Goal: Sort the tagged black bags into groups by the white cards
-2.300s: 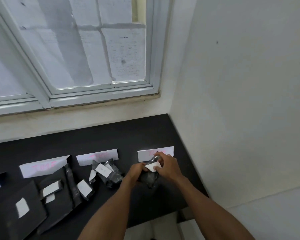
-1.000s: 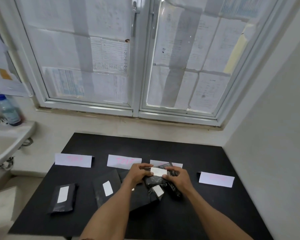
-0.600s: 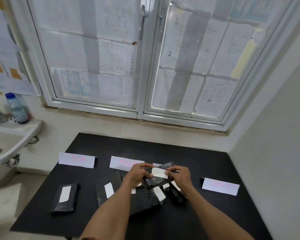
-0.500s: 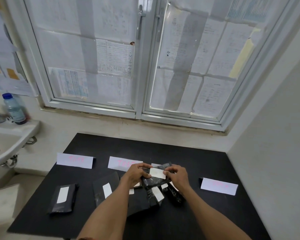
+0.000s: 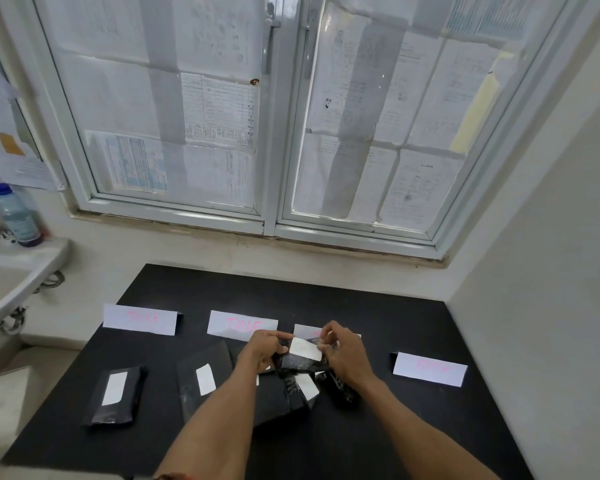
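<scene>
Both hands hold one small black bag [image 5: 300, 362] with a white tag above the middle of the black table [image 5: 378, 320]. My left hand [image 5: 262, 349] grips its left end and my right hand [image 5: 343, 351] pinches its right end. Under it lies a pile of black bags [image 5: 291, 393] with white tags. Another tagged bag [image 5: 207, 379] lies left of the pile and a single one [image 5: 115, 396] further left. White cards with pink writing stand in a row: far left [image 5: 140, 319], second [image 5: 242, 325], third [image 5: 307, 331] partly hidden by my hands, far right [image 5: 429, 369].
A white sink [image 5: 11, 282] with a plastic bottle [image 5: 14, 216] on its rim stands to the left of the table. A paper-covered window [image 5: 274, 116] is behind, and a white wall [image 5: 541, 271] closes the right side.
The bag came away from the rightmost card and now sits above the pile by the third card, held in both hands. Over the last second the hands barely moved.
</scene>
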The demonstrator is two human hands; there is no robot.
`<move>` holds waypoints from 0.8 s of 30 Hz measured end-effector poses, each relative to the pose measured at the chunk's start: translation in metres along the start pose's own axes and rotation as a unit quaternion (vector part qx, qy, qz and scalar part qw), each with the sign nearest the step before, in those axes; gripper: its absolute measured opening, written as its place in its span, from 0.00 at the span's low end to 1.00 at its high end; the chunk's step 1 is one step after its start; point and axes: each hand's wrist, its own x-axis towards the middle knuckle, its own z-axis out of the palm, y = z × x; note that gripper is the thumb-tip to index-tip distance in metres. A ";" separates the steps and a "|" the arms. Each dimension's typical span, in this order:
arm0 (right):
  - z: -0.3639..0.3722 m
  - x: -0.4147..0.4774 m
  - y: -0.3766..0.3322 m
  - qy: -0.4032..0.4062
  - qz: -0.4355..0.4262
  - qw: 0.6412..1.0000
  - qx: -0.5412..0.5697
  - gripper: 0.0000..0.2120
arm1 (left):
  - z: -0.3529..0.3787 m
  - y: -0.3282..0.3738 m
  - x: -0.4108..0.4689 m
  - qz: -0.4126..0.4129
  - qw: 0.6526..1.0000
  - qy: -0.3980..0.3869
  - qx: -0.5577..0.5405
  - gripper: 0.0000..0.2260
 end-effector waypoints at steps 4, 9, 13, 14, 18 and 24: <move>0.003 -0.003 -0.002 0.006 -0.078 0.994 -0.072 0.07 | 0.010 -0.001 0.007 0.009 0.997 0.064 0.029 0.17; 0.001 0.002 -0.001 0.059 -0.013 0.998 0.036 0.09 | 0.005 0.002 0.013 0.016 0.994 0.104 0.029 0.16; -0.011 0.005 0.011 -0.010 0.051 0.993 0.107 0.13 | -0.003 0.007 0.006 0.003 0.999 0.034 -0.004 0.20; -0.012 0.005 0.013 -0.029 0.054 0.992 0.113 0.14 | -0.003 0.009 0.002 -0.001 1.000 0.014 0.003 0.21; -0.011 0.008 0.013 -0.032 0.058 0.990 0.127 0.15 | 0.005 0.014 -0.012 -0.027 0.999 -0.022 0.006 0.20; -0.008 0.006 0.011 -0.025 0.027 0.995 0.089 0.16 | 0.011 0.013 -0.018 -0.039 0.997 -0.032 -0.064 0.16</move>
